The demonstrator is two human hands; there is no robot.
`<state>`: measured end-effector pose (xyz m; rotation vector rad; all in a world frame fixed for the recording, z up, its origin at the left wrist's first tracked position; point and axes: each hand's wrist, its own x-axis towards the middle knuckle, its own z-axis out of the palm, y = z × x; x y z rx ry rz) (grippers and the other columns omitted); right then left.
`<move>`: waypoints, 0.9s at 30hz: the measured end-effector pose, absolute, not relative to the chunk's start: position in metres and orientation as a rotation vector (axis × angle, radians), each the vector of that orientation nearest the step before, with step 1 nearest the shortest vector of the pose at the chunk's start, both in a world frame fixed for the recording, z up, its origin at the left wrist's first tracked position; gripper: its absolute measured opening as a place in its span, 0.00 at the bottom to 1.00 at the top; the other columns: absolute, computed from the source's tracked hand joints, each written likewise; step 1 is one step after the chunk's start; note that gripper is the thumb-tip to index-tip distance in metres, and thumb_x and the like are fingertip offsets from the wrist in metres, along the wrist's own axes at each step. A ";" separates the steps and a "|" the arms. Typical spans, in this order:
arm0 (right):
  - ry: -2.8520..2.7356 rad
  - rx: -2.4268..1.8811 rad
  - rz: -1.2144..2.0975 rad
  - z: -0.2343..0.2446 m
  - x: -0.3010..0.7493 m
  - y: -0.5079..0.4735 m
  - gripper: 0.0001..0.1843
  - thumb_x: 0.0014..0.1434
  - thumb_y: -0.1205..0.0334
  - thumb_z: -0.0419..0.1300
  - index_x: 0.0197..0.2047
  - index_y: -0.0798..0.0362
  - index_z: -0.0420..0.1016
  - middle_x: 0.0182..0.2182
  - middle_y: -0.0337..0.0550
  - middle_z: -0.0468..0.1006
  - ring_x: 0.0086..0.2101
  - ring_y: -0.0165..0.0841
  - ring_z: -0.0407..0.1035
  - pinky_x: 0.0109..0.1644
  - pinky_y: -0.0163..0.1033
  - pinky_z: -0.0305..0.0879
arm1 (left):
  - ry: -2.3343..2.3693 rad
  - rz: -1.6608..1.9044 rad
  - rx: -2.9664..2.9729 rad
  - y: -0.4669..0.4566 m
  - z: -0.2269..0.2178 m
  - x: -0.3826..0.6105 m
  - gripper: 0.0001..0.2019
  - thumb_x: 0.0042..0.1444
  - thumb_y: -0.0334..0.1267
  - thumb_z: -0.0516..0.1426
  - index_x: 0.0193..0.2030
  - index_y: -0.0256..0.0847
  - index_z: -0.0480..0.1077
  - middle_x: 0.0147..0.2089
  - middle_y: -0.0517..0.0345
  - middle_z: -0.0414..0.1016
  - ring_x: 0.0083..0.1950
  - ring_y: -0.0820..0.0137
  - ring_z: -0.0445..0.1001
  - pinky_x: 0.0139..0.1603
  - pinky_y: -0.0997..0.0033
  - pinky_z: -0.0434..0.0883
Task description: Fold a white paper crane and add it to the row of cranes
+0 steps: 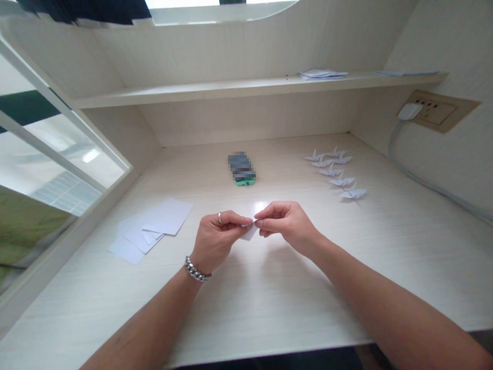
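A small folded piece of white paper [250,234] is held above the desk between both hands. My left hand [217,236], with a ring and a chain bracelet, pinches its left side between thumb and fingers. My right hand [287,223] grips the paper's right tip in a closed pinch. Fingers cover most of the paper, so its exact folded shape is hidden. On the right of the desk stand several folded paper cranes [342,182]. Loose white paper sheets [167,217] lie overlapping to the left of my left hand.
A phone [242,167] with a green edge lies behind the hands. Above the desk [246,308] runs a shelf [215,90] bearing a paper stack [322,74]. A white charger [410,110] sits in the wall socket [442,110], its cable [427,182] trailing along the right side.
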<state>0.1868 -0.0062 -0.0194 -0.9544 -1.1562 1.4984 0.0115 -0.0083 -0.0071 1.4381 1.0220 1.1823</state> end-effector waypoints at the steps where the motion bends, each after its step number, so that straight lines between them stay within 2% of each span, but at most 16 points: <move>1: -1.146 -0.956 1.508 -0.018 0.187 -0.006 0.11 0.40 0.62 0.72 0.28 0.57 0.79 0.19 0.39 0.77 0.22 0.30 0.72 0.30 0.37 0.70 | 1.009 1.189 1.465 -0.009 -0.006 0.011 0.02 0.43 0.33 0.67 0.25 0.39 0.79 0.25 0.56 0.78 0.27 0.72 0.73 0.28 0.74 0.70; 14: -1.125 -0.947 1.495 -0.018 0.187 -0.007 0.11 0.41 0.61 0.71 0.30 0.56 0.80 0.21 0.40 0.78 0.23 0.31 0.74 0.31 0.38 0.73 | 1.002 1.195 1.587 -0.010 -0.005 0.010 0.02 0.47 0.35 0.66 0.27 0.40 0.79 0.29 0.54 0.79 0.31 0.69 0.75 0.29 0.72 0.71; 21: -0.981 -0.894 1.617 -0.014 0.186 -0.008 0.14 0.39 0.62 0.72 0.32 0.57 0.80 0.23 0.42 0.80 0.24 0.31 0.75 0.32 0.38 0.73 | 0.969 1.299 1.710 -0.012 -0.005 0.008 0.02 0.48 0.31 0.65 0.28 0.42 0.79 0.30 0.55 0.78 0.32 0.70 0.74 0.31 0.72 0.70; 27: -0.998 -0.903 1.623 -0.012 0.186 -0.008 0.13 0.40 0.61 0.72 0.31 0.57 0.80 0.22 0.43 0.80 0.24 0.32 0.75 0.33 0.39 0.74 | 0.955 1.304 1.775 -0.012 -0.006 0.007 0.01 0.49 0.32 0.65 0.29 0.42 0.80 0.30 0.54 0.77 0.32 0.69 0.74 0.30 0.71 0.70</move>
